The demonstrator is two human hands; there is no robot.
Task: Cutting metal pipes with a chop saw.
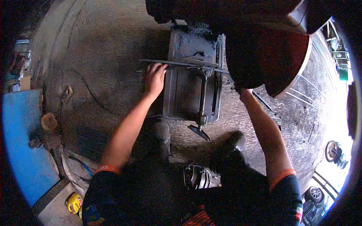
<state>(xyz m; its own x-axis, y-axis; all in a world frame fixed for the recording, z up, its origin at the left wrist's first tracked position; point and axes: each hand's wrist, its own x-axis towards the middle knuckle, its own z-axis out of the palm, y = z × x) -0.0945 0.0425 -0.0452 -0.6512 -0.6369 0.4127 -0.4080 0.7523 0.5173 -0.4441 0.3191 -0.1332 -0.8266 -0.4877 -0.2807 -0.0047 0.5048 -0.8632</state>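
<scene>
A cut-off saw's dark metal base (181,96) stands on the floor before me. Across it lies a long thin metal bar (173,63), against the head of the clamp screw (203,94), whose crank handle (198,133) points toward me. My left hand (154,80) is at the bar's left part, fingers bent against it. Farther right, my right hand (246,94) shows only at the wrist and lower edge. Its fingers are hidden behind a large dark rounded part (267,56), apparently the raised saw head and disc, so what it holds cannot be made out.
Dark grit (196,39) covers the base's far end. My shoes (237,141) stand close to its near side. A cable (90,90) runs over the floor at left, near a blue panel (22,132). A thin dark rod (263,101) lies right of the base.
</scene>
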